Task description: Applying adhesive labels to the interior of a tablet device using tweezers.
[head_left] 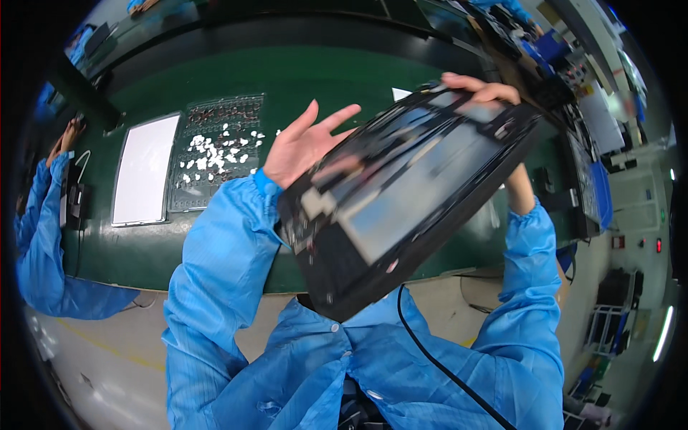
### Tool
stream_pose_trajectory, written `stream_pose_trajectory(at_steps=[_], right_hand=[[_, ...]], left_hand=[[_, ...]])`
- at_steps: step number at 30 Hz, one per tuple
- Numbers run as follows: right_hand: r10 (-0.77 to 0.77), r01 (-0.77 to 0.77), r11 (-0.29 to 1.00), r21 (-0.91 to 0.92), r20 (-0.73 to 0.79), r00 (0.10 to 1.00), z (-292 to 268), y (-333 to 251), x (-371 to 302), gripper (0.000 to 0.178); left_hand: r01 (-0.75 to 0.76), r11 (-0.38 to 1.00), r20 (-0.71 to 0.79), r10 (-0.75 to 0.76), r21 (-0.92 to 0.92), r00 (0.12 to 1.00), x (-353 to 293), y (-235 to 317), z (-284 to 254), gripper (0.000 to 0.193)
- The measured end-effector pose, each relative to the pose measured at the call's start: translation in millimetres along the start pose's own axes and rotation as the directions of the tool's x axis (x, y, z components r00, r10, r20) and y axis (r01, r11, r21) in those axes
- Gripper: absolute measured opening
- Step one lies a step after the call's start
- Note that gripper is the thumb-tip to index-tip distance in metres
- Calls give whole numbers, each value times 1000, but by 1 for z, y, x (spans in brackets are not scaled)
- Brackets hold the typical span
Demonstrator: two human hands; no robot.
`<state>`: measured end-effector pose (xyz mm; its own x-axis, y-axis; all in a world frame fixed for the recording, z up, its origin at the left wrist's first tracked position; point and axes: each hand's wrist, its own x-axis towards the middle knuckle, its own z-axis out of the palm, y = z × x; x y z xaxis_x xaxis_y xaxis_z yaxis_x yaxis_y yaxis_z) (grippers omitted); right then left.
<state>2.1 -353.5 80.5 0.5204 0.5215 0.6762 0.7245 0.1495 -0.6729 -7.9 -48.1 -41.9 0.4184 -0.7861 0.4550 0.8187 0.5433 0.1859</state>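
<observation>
Tilted over the bench, a black rectangular electronics housing [412,190] shows a shiny grey inner face with dark cables and small parts; motion blurs its details. My right hand [484,92] is closed round its far right end, fingers over the top edge, the rest of the hand hidden behind the housing. By the housing's left side is my left hand [304,143], palm up with thumb and fingers spread, holding nothing. Part of that hand is covered by the housing, so I cannot tell whether they touch.
Left on the green bench [308,75] lie a clear tray [215,154] with small white pieces and dark parts, and a white panel [145,170]. Another person's hands [66,137] rest at the far left. A black cable [437,358] runs past my front.
</observation>
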Motion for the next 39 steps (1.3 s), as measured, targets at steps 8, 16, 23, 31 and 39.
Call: stream_pose_trajectory(at_steps=[8, 16, 23, 31, 39], right_hand=[[208, -331, 902, -275, -395, 895, 10, 64, -56, 25], [288, -310, 569, -762, -169, 943, -20, 88, -107, 36], [124, -135, 578, -805, -77, 989, -23, 109, -108, 34], [388, -339, 917, 211, -274, 880, 34, 64, -78, 31], [544, -362, 795, 486, -310, 780, 49, 63, -77, 34]], left_hand=[[113, 295, -275, 597, 949, 754, 9, -56, 39, 110], [376, 47, -269, 780, 926, 565, -17, -73, 32, 107], [611, -679, -159, 606, 407, 779, -12, -73, 41, 105], [208, -721, -11, 268, 660, 963, 61, -62, 42, 97], [249, -901, -82, 235, 356, 968, 70, -58, 23, 79]])
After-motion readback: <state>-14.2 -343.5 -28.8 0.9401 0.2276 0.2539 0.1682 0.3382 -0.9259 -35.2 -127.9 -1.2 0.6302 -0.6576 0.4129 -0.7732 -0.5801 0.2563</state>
